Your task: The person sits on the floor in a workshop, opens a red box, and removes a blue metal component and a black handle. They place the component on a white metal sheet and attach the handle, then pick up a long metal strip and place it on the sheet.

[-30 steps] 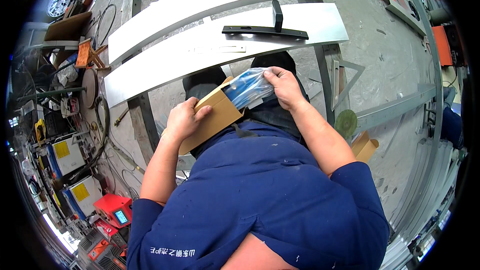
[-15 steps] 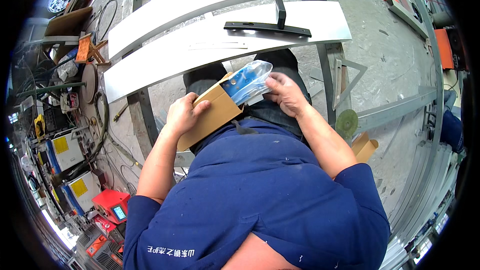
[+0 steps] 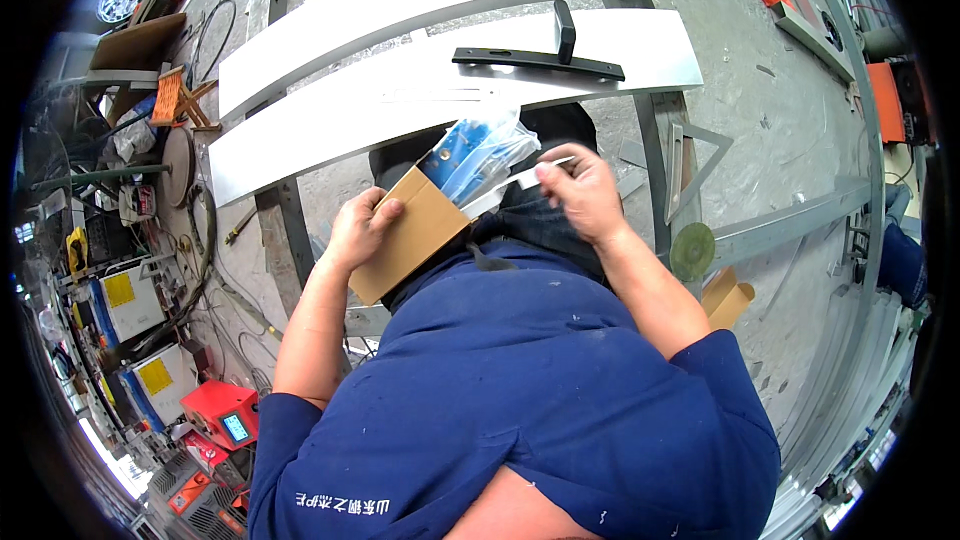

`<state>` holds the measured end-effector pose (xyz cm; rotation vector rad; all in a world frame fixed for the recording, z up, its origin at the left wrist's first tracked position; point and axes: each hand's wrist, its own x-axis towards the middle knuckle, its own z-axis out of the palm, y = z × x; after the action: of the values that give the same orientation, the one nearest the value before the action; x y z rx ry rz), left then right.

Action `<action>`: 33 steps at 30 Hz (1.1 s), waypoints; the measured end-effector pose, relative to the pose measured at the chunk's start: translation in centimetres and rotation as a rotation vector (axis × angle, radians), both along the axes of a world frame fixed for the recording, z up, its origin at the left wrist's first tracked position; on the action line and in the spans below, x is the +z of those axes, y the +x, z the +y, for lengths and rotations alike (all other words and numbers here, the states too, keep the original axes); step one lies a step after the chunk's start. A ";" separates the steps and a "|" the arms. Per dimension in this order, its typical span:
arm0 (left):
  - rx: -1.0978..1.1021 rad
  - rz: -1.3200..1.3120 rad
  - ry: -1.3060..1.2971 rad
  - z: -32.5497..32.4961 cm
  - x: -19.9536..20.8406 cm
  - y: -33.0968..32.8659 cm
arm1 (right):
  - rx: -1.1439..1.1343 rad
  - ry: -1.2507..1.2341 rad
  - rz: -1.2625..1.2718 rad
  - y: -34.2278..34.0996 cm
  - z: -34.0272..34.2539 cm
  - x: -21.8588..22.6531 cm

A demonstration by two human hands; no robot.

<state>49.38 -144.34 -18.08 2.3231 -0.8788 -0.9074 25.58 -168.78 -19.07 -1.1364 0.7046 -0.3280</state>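
My left hand (image 3: 362,227) is closed around the side of an open brown cardboard box (image 3: 412,240), tilted over my lap. Out of its far end sticks a clear plastic bag (image 3: 492,158) with blue, flat pieces inside. My right hand (image 3: 582,192) pinches a thin white strip (image 3: 528,180) between thumb and fingers, just right of the bag. The strip runs back toward the box opening; what it is made of I cannot tell. Beyond the box, a black door handle with a long plate (image 3: 540,63) lies on the nearer white panel (image 3: 300,152).
A second white panel (image 3: 400,15) lies farther off, both resting on a metal frame (image 3: 660,140). To the right are a green disc (image 3: 692,250) and another cardboard box (image 3: 727,298). Cables, welding machines and a red unit (image 3: 222,415) stand at the left.
My right hand has gone from the plastic bag to the white strip, drawn partly out of the box. The box and bag have shifted slightly left.
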 end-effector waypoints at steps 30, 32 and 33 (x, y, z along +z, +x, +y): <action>-0.272 -0.011 -0.103 0.1 -1.2 1.8 | -1.370 0.452 0.942 -51.6 4.4 -17.9; -0.264 0.022 -0.100 -0.2 -1.2 1.7 | -1.259 0.369 1.147 -52.9 5.0 -20.8; -0.250 0.058 -0.105 -0.3 -1.5 1.6 | -1.199 0.318 1.263 -54.6 5.5 -22.5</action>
<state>50.93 -144.61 -19.57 2.1185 -1.1816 -0.9985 -29.03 -163.29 -41.55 -0.3654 2.4607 -0.4397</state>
